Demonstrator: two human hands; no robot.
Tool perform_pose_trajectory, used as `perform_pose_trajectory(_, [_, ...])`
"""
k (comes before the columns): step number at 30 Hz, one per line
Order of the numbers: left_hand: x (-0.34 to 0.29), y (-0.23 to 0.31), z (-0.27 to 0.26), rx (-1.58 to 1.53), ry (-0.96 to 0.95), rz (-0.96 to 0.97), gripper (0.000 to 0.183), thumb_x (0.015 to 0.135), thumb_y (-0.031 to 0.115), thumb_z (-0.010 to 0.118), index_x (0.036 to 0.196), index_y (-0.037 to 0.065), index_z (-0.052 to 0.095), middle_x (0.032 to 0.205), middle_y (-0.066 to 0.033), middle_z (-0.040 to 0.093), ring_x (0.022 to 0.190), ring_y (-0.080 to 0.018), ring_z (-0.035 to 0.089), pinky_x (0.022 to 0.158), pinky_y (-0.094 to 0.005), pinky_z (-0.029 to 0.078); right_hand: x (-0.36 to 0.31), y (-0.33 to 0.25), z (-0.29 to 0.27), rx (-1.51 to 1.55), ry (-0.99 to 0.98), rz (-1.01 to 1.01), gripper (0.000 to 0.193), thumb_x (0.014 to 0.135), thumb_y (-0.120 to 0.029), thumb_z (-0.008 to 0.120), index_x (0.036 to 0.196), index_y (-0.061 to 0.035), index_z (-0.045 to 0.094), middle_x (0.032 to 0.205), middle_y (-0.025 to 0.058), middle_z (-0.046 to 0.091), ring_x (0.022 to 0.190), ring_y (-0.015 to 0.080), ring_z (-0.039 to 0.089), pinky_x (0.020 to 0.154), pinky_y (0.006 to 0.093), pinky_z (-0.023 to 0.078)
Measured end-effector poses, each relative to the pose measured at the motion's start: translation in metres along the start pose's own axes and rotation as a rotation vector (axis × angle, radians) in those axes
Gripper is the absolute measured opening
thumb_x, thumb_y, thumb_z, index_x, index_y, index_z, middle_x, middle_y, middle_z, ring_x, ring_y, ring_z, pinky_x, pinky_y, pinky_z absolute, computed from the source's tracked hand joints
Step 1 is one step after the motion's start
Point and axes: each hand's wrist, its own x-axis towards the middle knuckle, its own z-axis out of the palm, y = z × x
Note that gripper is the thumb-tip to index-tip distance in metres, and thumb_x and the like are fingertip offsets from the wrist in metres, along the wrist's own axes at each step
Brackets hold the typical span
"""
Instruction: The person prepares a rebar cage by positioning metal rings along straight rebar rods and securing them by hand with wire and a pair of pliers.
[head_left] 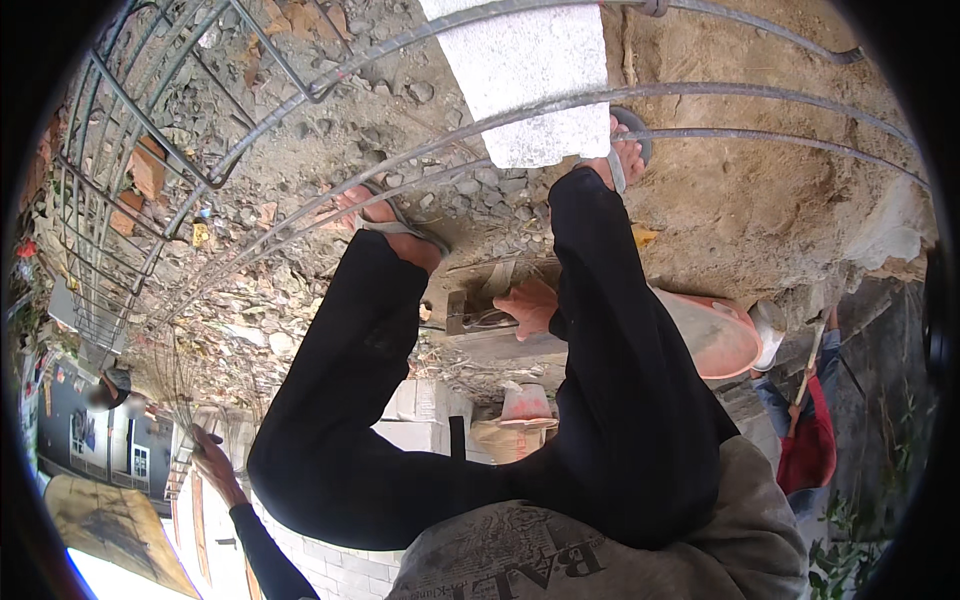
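My left hand (212, 462), out to the lower left in a black sleeve, is closed around a bundle of thin tie wires (175, 388) that fan upward. Between my black-trousered legs, my right hand (530, 304) emerges from behind the right leg. Its fingers point left and look apart, with nothing visible in them. Close by it lies a wooden board (475, 312). Long steel rods (560, 103) arch across in front of my sandalled feet, over a pale concrete block (535, 75).
A rebar cage (150, 130) stands at the upper left above gravel and broken bricks (148, 168). To the right are an orange tub (710, 330), a white bucket (768, 335) and a person in red (808, 440) holding a long handle. Another person (112, 388) is far left.
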Motion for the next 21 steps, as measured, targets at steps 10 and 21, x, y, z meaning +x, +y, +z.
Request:
perform_pose_trajectory(10, [0.033,0.01,0.125,-0.018,-0.172,-0.105,0.065,0.098,0.055,0.042,0.086,-0.002,0.071,0.085,-0.023,0.07,0.08,-0.0383,0.066,0.077,-0.0476,0.05,0.033,0.08,-0.1,-0.321,1.333,0.875,0.036,0.09,-0.033,0.056,0.116,-0.0079,0.06,0.114,0.0133,0.062,0.11,0.0302,0.057,0.093,0.0452,0.04])
perform_pose_trajectory(21, [-0.066,0.293,0.208,-0.636,-0.292,0.619,0.049,0.092,0.042,0.048,0.088,-0.001,0.07,0.086,-0.0224,0.069,0.079,-0.0376,0.065,0.074,-0.0477,0.049,-0.019,0.083,-0.117,0.238,1.549,1.036,0.054,0.099,-0.049,0.04,0.132,-0.0104,0.057,0.135,0.0133,0.057,0.13,0.0305,0.048,0.108,0.0443,0.033])
